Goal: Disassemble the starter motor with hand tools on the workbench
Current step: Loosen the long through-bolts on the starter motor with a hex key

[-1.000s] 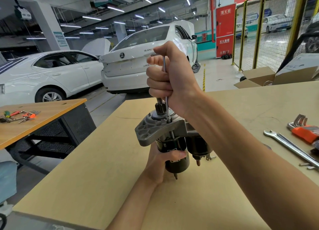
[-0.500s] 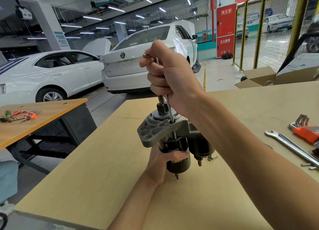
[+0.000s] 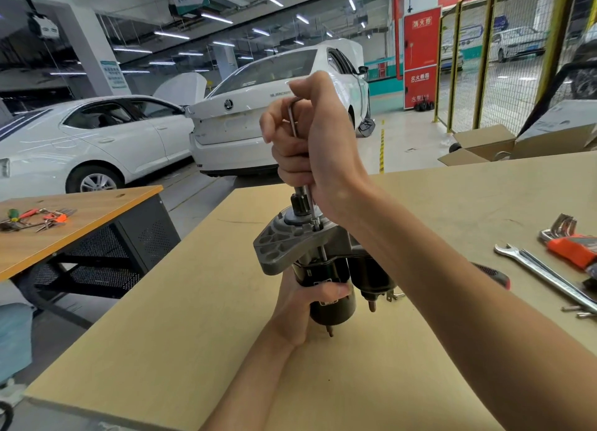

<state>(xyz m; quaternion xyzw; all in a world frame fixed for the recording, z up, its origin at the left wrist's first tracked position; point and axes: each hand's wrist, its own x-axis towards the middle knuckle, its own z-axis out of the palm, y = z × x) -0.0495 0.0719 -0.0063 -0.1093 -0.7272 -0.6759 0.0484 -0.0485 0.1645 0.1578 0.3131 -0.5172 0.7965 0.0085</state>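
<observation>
- The starter motor (image 3: pixel 323 269) stands upright above the tabletop (image 3: pixel 168 327), grey flange end up, black body down, near the middle of the scene.
- The left hand (image 3: pixel 300 304) grasps the black body from the left, thumb across a white label whose print is too small to read.
- The right hand (image 3: pixel 310 146) is clenched around a hex key (image 3: pixel 292 113), whose long shaft runs down to a bolt on the flange beside the pinion.
- On the tabletop at the right lie a spanner (image 3: pixel 546 272) and an orange hex key set (image 3: pixel 571 249), well apart from the motor.
- A second bench (image 3: pixel 80 223) at the left carries small tools.
- Far back stand two white cars; the nearer one (image 3: pixel 274 107) bears a round badge and lettering too blurred to read.
- A red cabinet (image 3: pixel 421 58) carries Chinese characters, "消火栓" at the top.
</observation>
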